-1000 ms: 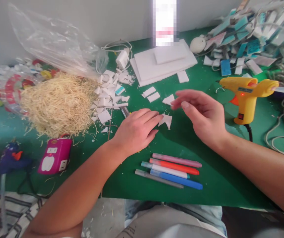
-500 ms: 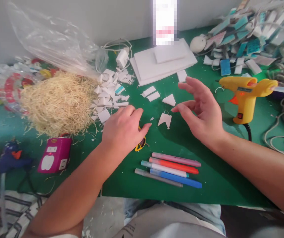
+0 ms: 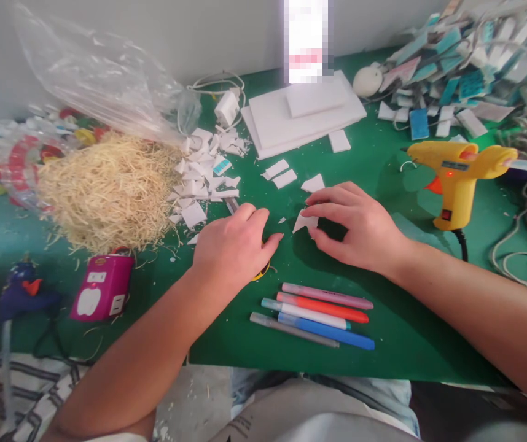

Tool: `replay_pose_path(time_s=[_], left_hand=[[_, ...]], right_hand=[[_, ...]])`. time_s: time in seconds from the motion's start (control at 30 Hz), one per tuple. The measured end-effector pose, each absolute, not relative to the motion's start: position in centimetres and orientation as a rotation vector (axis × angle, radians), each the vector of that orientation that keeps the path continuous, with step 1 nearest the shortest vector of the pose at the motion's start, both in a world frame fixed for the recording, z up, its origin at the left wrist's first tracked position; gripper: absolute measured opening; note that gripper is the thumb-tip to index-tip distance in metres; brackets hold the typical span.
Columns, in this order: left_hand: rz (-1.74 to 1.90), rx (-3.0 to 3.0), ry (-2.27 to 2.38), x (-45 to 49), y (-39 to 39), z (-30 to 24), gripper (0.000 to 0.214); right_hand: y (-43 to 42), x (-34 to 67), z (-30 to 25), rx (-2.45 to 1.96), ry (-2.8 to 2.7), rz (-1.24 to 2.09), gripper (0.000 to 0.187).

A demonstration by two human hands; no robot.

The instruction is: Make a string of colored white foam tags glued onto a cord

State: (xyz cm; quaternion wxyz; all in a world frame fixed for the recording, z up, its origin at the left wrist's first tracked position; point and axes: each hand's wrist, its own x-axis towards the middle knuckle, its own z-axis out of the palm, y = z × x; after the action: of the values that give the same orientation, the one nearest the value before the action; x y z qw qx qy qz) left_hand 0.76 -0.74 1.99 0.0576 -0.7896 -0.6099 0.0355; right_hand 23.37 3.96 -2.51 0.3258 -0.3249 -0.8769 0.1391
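Observation:
My left hand [image 3: 233, 245] lies on the green mat [image 3: 397, 331] with its fingers curled over yellow-handled scissors [image 3: 262, 271]. Only a sliver of the yellow handle shows under the palm. My right hand [image 3: 360, 230] has come down on a small jagged white foam piece [image 3: 300, 222]. Its fingertips pinch the right edge of that piece, which lies flat on the mat. A tiny white scrap [image 3: 282, 220] sits between the two hands.
Several markers [image 3: 319, 313] lie near the front edge. A yellow glue gun [image 3: 457, 178] stands at the right, with cables behind it. White foam sheets [image 3: 300, 116], foam offcuts [image 3: 203, 178], a straw pile [image 3: 107, 190], a plastic bag [image 3: 97, 80] and a pink power strip [image 3: 100, 288] fill the back and left.
My right hand dropped from the air onto the white foam piece and closed on it. My left hand drew back from that piece and curled over the scissors.

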Motion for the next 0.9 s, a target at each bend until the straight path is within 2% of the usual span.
replay_pose_path(time_s=[0.1,0.23,0.53,0.6,0.7,0.77,0.9], left_hand=[[0.003,-2.4,-1.778,0.5,-1.1,1.9,0.024],[0.044,-2.425,-1.749,0.6,-1.6,2.2,0.019],[0.197,-2.345,-1.786,1.0,-2.8,3.1,0.055],[0.259,-2.321,-1.836,0.9,-2.7,3.5,0.047],[0.355,-2.346,-1.875,0.7,-2.3,3.7,0.019],[0.363,-2.371,-1.895,0.5,-1.9,3.6,0.009],[0.09,-2.322,-1.927,-0.5,-1.3,3.6,0.017]], right_hand=[[3.8,23.3,-2.4,-0.874,-2.409,0.379,0.024],[3.7,23.1,-2.4,-0.845,-2.465,0.402,0.03],[3.7,23.0,-2.5,-0.807,-2.439,0.357,0.033],[3.8,23.1,-2.6,-0.808,-2.429,0.362,0.033],[3.7,23.1,-2.7,-0.818,-2.427,0.378,0.033],[3.7,23.1,-2.7,-0.81,-2.42,0.364,0.032],[3.7,23.0,-2.6,-0.818,-2.419,0.358,0.031]])
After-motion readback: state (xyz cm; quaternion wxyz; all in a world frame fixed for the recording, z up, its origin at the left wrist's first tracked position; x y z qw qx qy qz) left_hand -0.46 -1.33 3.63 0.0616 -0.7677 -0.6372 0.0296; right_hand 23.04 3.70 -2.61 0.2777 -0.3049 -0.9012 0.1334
